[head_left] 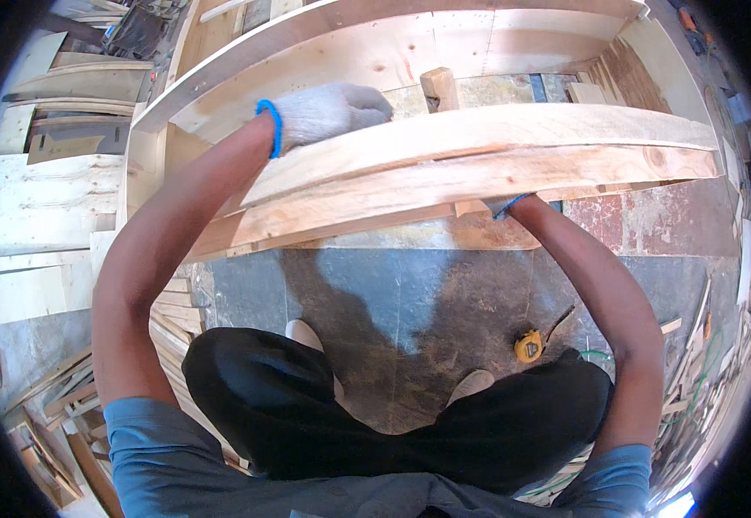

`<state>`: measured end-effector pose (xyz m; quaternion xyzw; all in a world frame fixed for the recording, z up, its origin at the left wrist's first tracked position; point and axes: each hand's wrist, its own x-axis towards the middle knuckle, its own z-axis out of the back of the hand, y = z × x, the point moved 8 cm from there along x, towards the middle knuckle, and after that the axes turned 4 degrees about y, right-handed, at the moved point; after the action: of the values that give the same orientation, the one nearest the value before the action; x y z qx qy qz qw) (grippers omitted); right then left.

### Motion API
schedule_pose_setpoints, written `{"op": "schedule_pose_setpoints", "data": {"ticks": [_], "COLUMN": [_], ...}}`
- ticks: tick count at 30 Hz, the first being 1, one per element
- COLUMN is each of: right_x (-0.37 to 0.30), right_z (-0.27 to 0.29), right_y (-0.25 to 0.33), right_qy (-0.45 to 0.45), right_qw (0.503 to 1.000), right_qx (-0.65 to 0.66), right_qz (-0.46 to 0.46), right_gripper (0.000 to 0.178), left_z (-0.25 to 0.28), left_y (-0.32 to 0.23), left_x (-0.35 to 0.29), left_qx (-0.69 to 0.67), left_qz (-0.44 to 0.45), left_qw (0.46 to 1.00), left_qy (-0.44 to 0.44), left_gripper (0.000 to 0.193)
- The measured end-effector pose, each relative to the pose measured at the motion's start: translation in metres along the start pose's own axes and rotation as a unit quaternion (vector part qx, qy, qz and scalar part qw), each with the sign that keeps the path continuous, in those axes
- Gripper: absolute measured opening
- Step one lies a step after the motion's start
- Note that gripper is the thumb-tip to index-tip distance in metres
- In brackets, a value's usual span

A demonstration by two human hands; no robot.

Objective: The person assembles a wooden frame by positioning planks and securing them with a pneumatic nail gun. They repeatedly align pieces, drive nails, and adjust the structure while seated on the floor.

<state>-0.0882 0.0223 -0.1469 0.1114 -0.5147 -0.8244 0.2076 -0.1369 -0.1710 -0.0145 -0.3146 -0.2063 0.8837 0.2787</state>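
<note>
My left hand [332, 114], in a pale grey knitted glove with a blue cuff, lies along the far upper edge of a long pale wooden board [496, 138]. Its fingers are curled, and whatever they hold is hidden. Against the near side of that board runs a second timber [479, 175], with a knot near its right end. My right hand [501, 205] reaches underneath these boards; little more than its blue cuff and a bit of glove shows, the fingers being hidden. Both boards span a large open wooden frame [557, 26] on the floor.
A yellow tape measure [528, 346] lies on the dark floor [393, 302] near my right foot. A short wood block [439, 89] stands inside the frame. Plywood sheets [43, 203] lie at the left, with wood offcuts [56, 393] nearer me. Thin strips [691, 371] are heaped at the right.
</note>
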Motion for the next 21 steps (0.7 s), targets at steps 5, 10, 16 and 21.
{"op": "schedule_pose_setpoints", "data": {"ticks": [5, 10, 16, 21], "right_x": [0.023, 0.043, 0.033, 0.062], "right_z": [-0.003, 0.009, -0.028, -0.061], "right_y": [0.040, 0.066, 0.060, 0.048], "right_qy": [-0.012, -0.099, -0.340, -0.246], "right_qw": [0.972, 0.916, 0.658, 0.619], "right_qx": [0.222, 0.299, 0.664, 0.745], "right_qz": [-0.081, -0.250, -0.106, -0.022], "right_gripper": [0.053, 0.049, 0.047, 0.050], "left_z": [0.002, -0.004, -0.019, -0.019], "left_y": [0.009, 0.061, 0.099, 0.058], "left_x": [0.010, -0.017, -0.027, -0.006], "left_qx": [-0.007, -0.080, -0.043, -0.264], "left_qz": [0.034, 0.101, -0.012, -0.050], "left_qw": [0.999, 0.983, 0.993, 0.963], "left_qy": [0.039, 0.131, 0.106, 0.030], "left_gripper": [0.043, 0.039, 0.050, 0.055]}}
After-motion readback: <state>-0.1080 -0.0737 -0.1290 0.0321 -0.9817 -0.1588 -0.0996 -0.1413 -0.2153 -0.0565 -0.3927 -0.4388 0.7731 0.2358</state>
